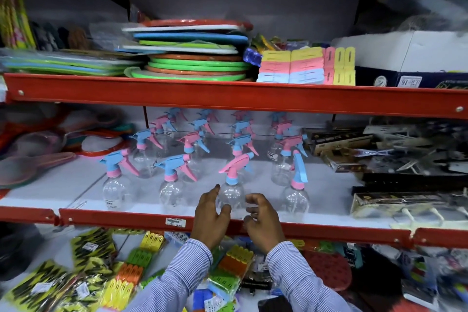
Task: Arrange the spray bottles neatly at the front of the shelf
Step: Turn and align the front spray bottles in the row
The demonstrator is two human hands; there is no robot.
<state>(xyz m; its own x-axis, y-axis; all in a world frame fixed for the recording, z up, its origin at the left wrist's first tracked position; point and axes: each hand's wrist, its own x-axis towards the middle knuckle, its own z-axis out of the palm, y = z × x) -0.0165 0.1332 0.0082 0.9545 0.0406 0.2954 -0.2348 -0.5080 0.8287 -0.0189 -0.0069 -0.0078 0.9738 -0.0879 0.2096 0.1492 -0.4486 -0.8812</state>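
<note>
Several clear spray bottles with pink and blue trigger heads stand in rows on the white middle shelf [63,185]. At the front edge stand a blue-headed bottle [115,185], a second blue-headed bottle [173,190], a pink-headed bottle [231,192] and a bottle with its blue trigger turned sideways [296,197]. My left hand [211,215] and my right hand [260,220] flank the pink-headed bottle, fingers spread. The left fingertips touch or nearly touch its side; the right hand is a little apart from it.
The red front rail [126,219] carries a price tag [175,222]. Coloured plates [197,63] and pastel clips [304,65] fill the upper shelf. Dark boxed goods [379,159] crowd the right of the middle shelf, strainers [38,149] the left. Packets [88,273] lie below.
</note>
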